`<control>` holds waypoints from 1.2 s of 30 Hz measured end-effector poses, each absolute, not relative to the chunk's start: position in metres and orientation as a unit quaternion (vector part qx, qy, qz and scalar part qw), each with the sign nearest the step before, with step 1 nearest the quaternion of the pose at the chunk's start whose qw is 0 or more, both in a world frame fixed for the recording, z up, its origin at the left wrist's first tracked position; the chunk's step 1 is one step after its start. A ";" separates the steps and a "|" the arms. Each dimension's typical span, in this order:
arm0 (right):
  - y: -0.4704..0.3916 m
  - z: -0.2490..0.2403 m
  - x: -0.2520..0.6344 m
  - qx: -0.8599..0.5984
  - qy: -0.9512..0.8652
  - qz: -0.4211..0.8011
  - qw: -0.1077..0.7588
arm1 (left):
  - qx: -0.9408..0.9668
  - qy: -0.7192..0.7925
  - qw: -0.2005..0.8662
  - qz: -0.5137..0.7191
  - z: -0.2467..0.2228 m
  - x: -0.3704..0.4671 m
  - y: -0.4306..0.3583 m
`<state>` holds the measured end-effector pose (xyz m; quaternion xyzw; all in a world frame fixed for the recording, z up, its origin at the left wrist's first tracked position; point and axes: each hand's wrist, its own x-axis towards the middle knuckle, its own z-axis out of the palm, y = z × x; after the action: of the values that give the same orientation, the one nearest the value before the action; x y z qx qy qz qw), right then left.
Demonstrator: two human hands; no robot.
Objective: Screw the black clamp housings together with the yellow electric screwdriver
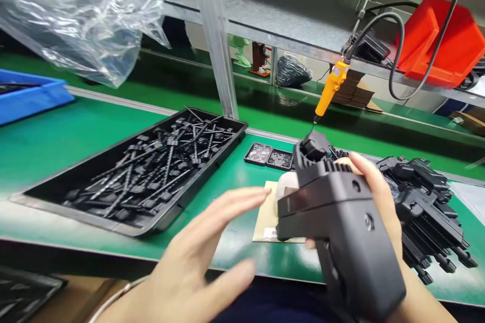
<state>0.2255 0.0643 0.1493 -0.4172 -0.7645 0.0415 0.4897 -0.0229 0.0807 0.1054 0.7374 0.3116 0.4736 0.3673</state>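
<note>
In my right hand is a bulky black plastic housing with a ribbed neck and a knob at its far end. My fingers wrap round its right side, and the palm is hidden behind it. My left hand reaches in from the lower left, thumb and fingers spread, with nothing in it. Its fingertips come near the housing's left side, by a beige card that lies on the green bench. Beyond the housing an orange electric screwdriver hangs tip down from a cable.
A black tray full of thin black rods with knobs lies at left. Small square trays of tiny parts sit behind the card. Several black assemblies are piled at right. A blue bin, plastic bag, metal post and red bin surround the bench.
</note>
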 end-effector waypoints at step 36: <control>0.104 0.098 0.226 -0.429 -0.779 0.136 0.436 | 0.740 0.253 0.423 0.458 0.053 0.055 0.160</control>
<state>0.2257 0.1045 0.0983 -0.4292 -0.7792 0.1356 0.4362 0.0545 0.1602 0.0531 0.7398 0.2535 0.4576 0.4231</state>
